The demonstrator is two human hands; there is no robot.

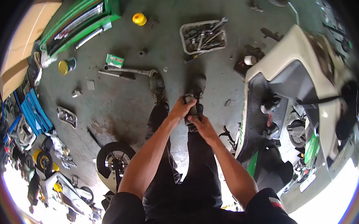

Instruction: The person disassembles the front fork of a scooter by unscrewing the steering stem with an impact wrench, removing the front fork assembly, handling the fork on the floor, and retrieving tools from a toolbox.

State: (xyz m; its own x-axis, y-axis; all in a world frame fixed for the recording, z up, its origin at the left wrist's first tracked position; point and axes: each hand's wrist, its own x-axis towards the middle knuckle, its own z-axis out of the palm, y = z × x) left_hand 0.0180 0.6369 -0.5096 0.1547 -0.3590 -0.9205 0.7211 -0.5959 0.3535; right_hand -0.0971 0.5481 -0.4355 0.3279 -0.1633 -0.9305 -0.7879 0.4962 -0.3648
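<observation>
Between my shins, just in front of my right shoe, my two hands hold a small dark grey, elongated object [193, 110]; its kind I cannot make out. My left hand [181, 109] closes around its upper end, thumb across the top. My right hand [203, 126] grips the lower end with thumb and fingers. Part of the object is hidden by my fingers and blends with my dark trousers. A long wrench [132, 69] lies on the floor with one end against my left shoe [157, 87].
A tray of wrenches [182, 40] sits ahead, near a yellow container [139, 19]. White motorcycle fairing [282, 65] stands close on my right. A wheel [114, 159] is near my left leg. Farther left are a tin [67, 66], a green crate [79, 24] and a blue panel [36, 111].
</observation>
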